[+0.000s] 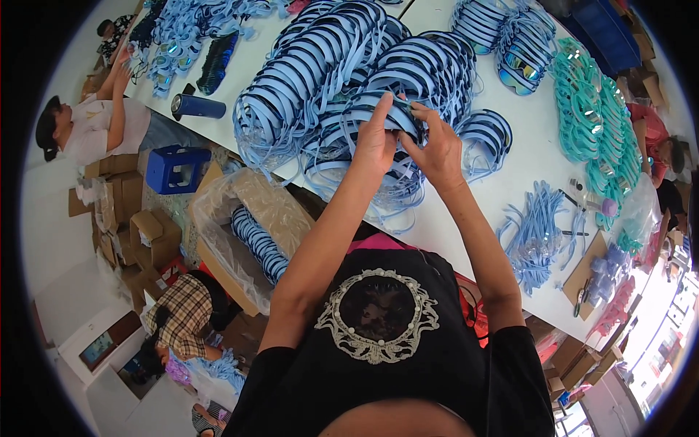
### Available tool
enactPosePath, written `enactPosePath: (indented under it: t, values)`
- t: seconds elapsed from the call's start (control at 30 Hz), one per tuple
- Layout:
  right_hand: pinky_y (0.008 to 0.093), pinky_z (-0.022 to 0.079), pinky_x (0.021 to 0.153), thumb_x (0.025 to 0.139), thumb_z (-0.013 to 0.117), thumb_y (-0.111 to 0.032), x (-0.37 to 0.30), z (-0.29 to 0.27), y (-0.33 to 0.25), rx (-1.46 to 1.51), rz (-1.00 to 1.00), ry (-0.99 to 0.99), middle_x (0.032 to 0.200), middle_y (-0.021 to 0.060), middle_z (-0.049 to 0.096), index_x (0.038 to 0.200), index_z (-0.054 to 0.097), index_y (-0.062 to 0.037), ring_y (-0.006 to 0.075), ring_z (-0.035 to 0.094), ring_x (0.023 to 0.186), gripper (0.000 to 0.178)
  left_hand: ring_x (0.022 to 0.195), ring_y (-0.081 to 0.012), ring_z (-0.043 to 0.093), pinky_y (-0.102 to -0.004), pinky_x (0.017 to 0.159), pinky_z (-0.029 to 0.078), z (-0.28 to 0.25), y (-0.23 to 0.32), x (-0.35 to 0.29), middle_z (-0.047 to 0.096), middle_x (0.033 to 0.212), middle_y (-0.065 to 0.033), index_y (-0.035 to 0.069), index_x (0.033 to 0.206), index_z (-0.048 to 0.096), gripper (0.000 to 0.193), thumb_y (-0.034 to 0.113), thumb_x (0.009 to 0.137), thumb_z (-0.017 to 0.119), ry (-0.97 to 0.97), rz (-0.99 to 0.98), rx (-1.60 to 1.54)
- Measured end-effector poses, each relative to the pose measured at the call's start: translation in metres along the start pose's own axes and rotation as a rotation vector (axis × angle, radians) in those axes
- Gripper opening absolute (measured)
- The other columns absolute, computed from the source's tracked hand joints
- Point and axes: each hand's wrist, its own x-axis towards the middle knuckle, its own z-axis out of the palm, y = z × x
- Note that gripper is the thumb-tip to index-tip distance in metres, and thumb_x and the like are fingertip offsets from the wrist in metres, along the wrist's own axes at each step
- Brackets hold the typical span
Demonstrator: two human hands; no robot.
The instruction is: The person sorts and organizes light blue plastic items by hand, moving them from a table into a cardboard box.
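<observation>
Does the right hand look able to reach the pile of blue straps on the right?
Likely yes: bare white table lies between the right hand and the straps, though that hand is busy with goggles.

White table bears stacked blue goggles, green goggles, loose blue straps and a dark blue bottle.

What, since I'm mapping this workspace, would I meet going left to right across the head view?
Dark-blue cylindrical bottle, the person's bare left hand, bare right hand, loose heap of light-blue straps, long heap of green goggles.
</observation>
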Motion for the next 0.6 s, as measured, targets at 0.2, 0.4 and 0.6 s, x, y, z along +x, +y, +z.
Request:
enactPosePath:
  t: [0.2, 0.4, 0.6]
  values:
    - [0.0409, 0.053, 0.087, 0.085, 0.077, -0.018, 0.023, -0.009, 0.031, 0.007, -0.161, -0.022, 0.116, 0.0106, 0.073, 0.111, 0.068, -0.0059, 0.032, 0.068, 0.102, 0.03, 0.098, -0.0158, 0.067, -0.0319, 0.09, 0.052, -0.003, 0.0, 0.03, 0.072, 0.107, -0.0045, 0.006, 0.113, 0.07, 0.032, 0.028, 0.092, 0.079, 0.128, -0.018, -0.01]
    - [0.041, 0.053, 0.087, 0.091, 0.071, -0.013, 0.047, -0.005, 0.057, 0.032, 0.042, 0.063, 0.109, 0.0132, 0.072, 0.116, 0.069, -0.0068, 0.0335, 0.066, 0.101, 0.026, 0.104, -0.0176, 0.067, -0.0349, 0.093, 0.054, -0.014, 0.001, 0.037, 0.071, 0.114, -0.0043, 0.007, 0.122, 0.066, 0.044, 0.035, 0.091, 0.079, 0.194, -0.017, 0.079]
    - [0.0424, 0.053, 0.088, 0.092, 0.07, -0.012, 0.064, 0.015, 0.086, -0.05, 0.091, 0.109, 0.113, 0.015, 0.071, 0.121, 0.068, -0.0065, 0.0348, 0.064, 0.103, 0.03, 0.099, -0.0159, 0.067, -0.0315, 0.089, 0.054, -0.01, 0.002, 0.039, 0.072, 0.109, -0.0051, 0.006, 0.114, 0.07, 0.029, 0.024, 0.093, 0.078, 0.19, -0.03, -0.001]
